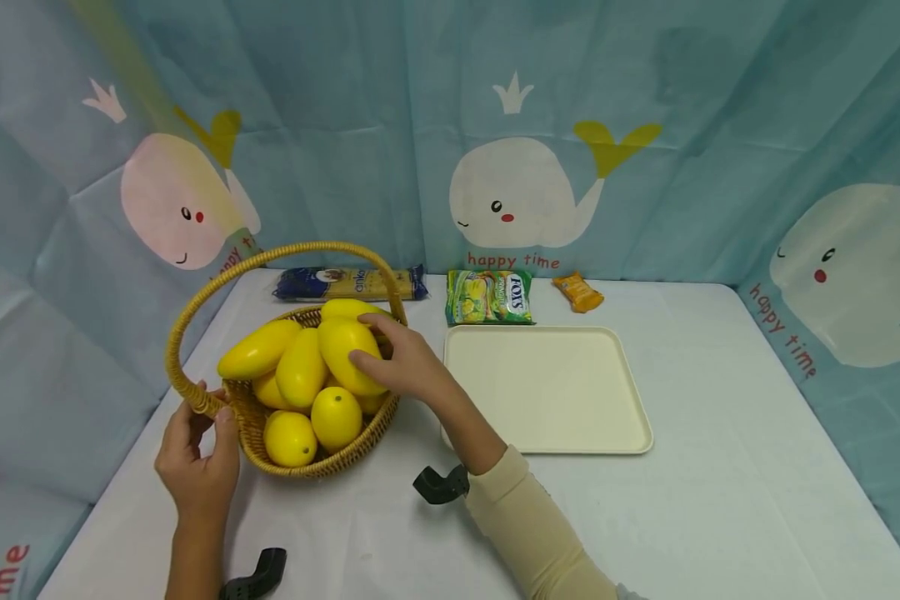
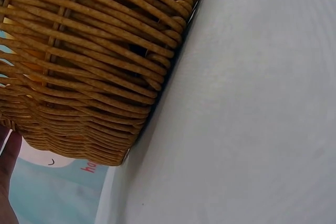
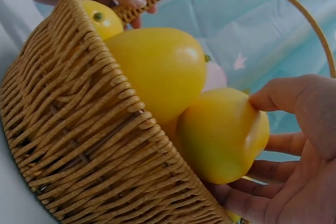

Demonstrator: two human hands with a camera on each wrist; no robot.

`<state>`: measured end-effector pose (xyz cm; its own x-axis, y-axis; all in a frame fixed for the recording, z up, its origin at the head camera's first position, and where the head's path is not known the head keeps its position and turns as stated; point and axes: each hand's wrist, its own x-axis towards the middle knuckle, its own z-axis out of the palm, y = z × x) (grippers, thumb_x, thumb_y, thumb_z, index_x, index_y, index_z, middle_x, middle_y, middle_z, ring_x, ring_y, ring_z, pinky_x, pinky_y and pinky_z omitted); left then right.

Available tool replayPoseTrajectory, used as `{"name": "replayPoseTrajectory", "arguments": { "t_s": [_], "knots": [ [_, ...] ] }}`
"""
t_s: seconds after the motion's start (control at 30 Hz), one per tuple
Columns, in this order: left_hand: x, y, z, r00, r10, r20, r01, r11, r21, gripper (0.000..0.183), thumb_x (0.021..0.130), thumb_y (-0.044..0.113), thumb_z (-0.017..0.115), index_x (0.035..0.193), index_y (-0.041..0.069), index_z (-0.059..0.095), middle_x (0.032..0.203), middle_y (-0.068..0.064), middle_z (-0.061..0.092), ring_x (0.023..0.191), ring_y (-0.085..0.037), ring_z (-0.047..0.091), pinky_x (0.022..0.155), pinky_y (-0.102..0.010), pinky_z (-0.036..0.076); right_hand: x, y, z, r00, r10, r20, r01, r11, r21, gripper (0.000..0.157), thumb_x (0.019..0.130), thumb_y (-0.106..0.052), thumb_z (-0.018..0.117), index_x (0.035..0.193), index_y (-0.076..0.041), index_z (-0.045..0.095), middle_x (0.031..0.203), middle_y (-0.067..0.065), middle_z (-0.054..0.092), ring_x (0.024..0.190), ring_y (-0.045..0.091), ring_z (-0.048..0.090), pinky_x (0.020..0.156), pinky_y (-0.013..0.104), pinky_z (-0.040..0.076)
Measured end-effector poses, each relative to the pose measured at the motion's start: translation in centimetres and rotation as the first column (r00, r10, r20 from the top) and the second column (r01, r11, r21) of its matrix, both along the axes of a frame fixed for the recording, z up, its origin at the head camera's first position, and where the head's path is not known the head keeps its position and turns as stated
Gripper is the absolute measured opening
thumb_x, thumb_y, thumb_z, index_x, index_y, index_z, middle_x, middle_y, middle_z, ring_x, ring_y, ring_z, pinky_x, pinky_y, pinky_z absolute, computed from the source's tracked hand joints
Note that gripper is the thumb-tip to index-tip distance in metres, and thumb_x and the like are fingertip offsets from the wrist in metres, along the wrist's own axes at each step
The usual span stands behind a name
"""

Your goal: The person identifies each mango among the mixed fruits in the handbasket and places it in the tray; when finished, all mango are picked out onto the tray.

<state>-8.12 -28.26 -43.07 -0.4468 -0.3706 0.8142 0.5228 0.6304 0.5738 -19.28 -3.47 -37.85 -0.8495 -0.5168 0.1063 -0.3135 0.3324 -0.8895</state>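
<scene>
A wicker basket (image 1: 322,467) with a tall arched handle (image 1: 330,247) stands on the left of the table, heaped with yellow mangoes and lemon-like fruit (image 1: 291,439). My left hand (image 1: 198,458) grips the handle's base at the basket's left rim; in the left wrist view the woven side (image 2: 84,77) hides most of that hand. On the basket's right side my right hand (image 1: 412,358) holds a yellow mango (image 1: 341,350), thumb on the near side and fingers on the far side. This mango (image 3: 220,140) still lies against the other fruit in the right wrist view.
A cream tray (image 1: 547,392) lies right of the basket. Behind stand a blue-and-yellow long packet (image 1: 345,284), a green FOX'S bag (image 1: 489,297) and a small orange packet (image 1: 578,292). A whale-print curtain (image 1: 435,125) closes off the back and sides.
</scene>
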Motion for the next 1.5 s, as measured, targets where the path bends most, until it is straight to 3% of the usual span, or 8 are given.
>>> {"name": "replayPoseTrajectory", "arguments": {
  "t_s": [0.33, 0.67, 1.07, 1.5],
  "knots": [
    [0.0, -0.1, 0.2, 1.0, 0.015, 0.014, -0.015, 1.0, -0.016, 0.036, 0.089, -0.001, 0.061, 0.123, -0.012, 0.063, 0.101, -0.037, 0.064, 0.102, -0.005, 0.064, 0.094, -0.016, 0.049, -0.1, 1.3, 0.6, 0.998, 0.042, 0.038, -0.039, 0.997, -0.073, 0.06, 0.096, -0.034, 0.064, 0.151, -0.02, 0.044, 0.14, 0.006, 0.055, 0.113, 0.02, 0.062, 0.089, 0.03, 0.055],
    [0.0, 0.0, -0.3, 1.0, 0.0, -0.007, 0.0, 1.0, -0.025, 0.036, 0.089, -0.002, 0.063, 0.124, -0.011, 0.063, 0.101, -0.036, 0.064, 0.101, -0.009, 0.065, 0.094, -0.018, 0.05, 0.0, 3.4, 1.2, 0.998, 0.064, -0.025, -0.065, 0.996, -0.068, 0.057, 0.096, -0.031, 0.062, 0.148, -0.017, 0.046, 0.134, 0.004, 0.057, 0.105, 0.023, 0.061, 0.087, 0.032, 0.054],
    [-0.3, -0.5, -0.5, 1.0, 0.002, -0.022, -0.003, 0.999, -0.043, 0.035, 0.088, -0.004, 0.064, 0.122, -0.013, 0.063, 0.101, -0.034, 0.065, 0.102, -0.01, 0.065, 0.093, -0.017, 0.05, -1.1, 7.8, 1.8, 0.993, 0.114, 0.012, -0.109, 0.97, -0.218, 0.052, 0.095, -0.019, 0.064, 0.145, -0.013, 0.051, 0.132, 0.007, 0.058, 0.105, 0.026, 0.063, 0.089, 0.039, 0.057],
    [-0.3, -0.3, -0.4, 0.999, 0.008, -0.038, -0.009, 0.999, -0.04, 0.034, 0.088, -0.005, 0.064, 0.122, -0.013, 0.064, 0.101, -0.032, 0.066, 0.101, -0.012, 0.066, 0.093, -0.017, 0.05, -2.9, 12.4, 1.4, 0.996, -0.049, 0.079, 0.072, 0.946, -0.315, 0.051, 0.094, -0.014, 0.066, 0.143, -0.011, 0.053, 0.13, 0.013, 0.057, 0.108, 0.032, 0.063, 0.095, 0.046, 0.053]
  ]
}}
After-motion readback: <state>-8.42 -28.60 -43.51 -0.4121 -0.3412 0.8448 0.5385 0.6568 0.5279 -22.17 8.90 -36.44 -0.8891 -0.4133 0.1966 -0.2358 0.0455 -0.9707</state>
